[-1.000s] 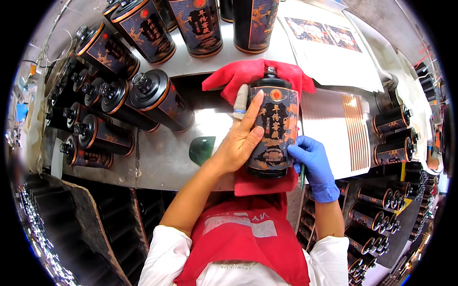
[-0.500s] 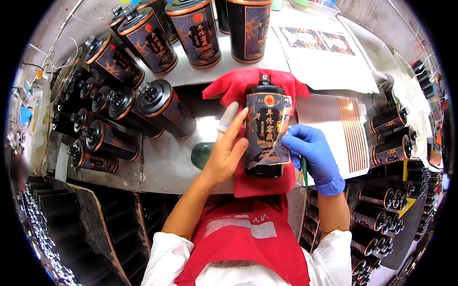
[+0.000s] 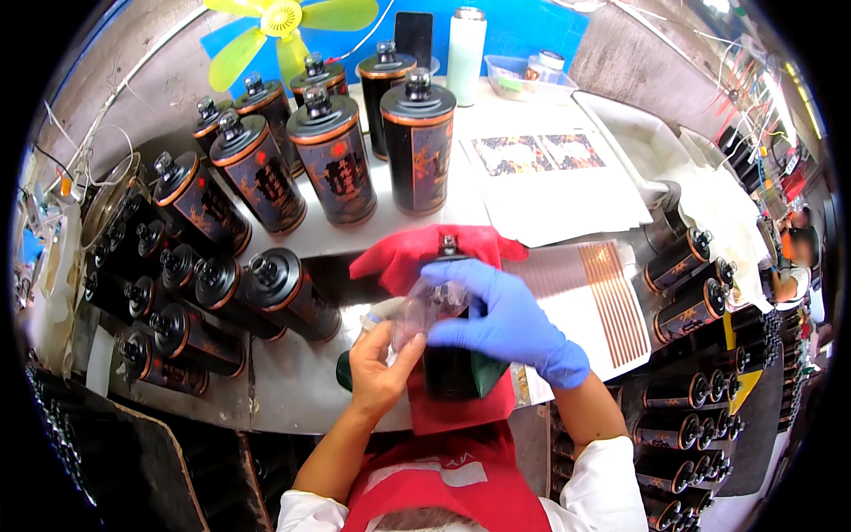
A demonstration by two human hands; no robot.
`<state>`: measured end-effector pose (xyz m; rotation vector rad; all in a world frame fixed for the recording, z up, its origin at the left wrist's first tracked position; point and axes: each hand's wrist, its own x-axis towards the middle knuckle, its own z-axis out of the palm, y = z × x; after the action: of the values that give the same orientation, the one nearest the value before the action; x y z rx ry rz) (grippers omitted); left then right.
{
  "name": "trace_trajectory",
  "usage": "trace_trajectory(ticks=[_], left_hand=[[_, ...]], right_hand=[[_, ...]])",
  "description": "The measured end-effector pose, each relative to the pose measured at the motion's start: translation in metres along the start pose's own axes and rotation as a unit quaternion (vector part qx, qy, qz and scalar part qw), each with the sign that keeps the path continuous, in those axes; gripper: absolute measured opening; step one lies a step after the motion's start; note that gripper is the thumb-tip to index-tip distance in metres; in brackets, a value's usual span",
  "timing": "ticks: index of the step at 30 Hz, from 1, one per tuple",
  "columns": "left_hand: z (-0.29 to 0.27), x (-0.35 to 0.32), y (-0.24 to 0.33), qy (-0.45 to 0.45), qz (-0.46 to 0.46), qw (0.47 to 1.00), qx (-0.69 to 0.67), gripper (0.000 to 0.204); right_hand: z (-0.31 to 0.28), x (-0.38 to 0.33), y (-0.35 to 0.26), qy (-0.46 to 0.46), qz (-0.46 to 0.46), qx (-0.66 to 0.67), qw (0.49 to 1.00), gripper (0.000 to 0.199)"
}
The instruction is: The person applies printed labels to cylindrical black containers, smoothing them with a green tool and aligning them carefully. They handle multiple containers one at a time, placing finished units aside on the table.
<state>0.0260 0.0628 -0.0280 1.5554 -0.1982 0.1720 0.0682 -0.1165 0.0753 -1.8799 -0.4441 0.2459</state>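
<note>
A black bottle (image 3: pixel 450 377) rests on a folded red cloth (image 3: pixel 390 259) in front of me, its stopper pointing away. Over it my left hand (image 3: pixel 379 368), with a pale finger cot on one finger, pinches a crumpled piece of clear film (image 3: pixel 417 317). The blue-gloved right hand (image 3: pixel 514 324) curves above the bottle, its fingers and thumb closed around the film's other side. Below that palm shows a dark green flat scraper (image 3: pixel 487 374); how it is held is hidden. Most of the bottle's front is covered by the hands and film.
Several black bottles with copper bands (image 3: pixel 341 164) stand at the back and left. A striped sheet (image 3: pixel 612 301) and a printed label sheet (image 3: pixel 558 191) lie at the right. Behind are a yellow-green fan (image 3: pixel 282 18), a pale flask (image 3: pixel 465 58) and a clear tub (image 3: pixel 532 80).
My right hand has moved from the bottle's right side to over its front. Both hands now hold crumpled clear film, where a patterned label showed before. The view has tilted up.
</note>
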Motion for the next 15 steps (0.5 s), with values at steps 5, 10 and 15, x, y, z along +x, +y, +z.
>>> trace_trajectory(ticks=[5,10,15], left_hand=[[0.006,0.024,0.036,-0.018,0.144,0.989,0.012,0.011],[0.005,0.023,0.029,-0.013,0.110,0.992,-0.056,0.024],[0.004,0.038,0.021,0.011,0.118,0.992,-0.040,0.019]], right_hand=[[-0.012,-0.009,0.013,-0.077,-0.075,-0.175,0.979,0.024],[-0.030,-0.013,0.011,-0.027,-0.061,-0.067,0.996,0.016],[-0.083,-0.009,0.026,0.122,0.051,0.113,0.985,0.013]])
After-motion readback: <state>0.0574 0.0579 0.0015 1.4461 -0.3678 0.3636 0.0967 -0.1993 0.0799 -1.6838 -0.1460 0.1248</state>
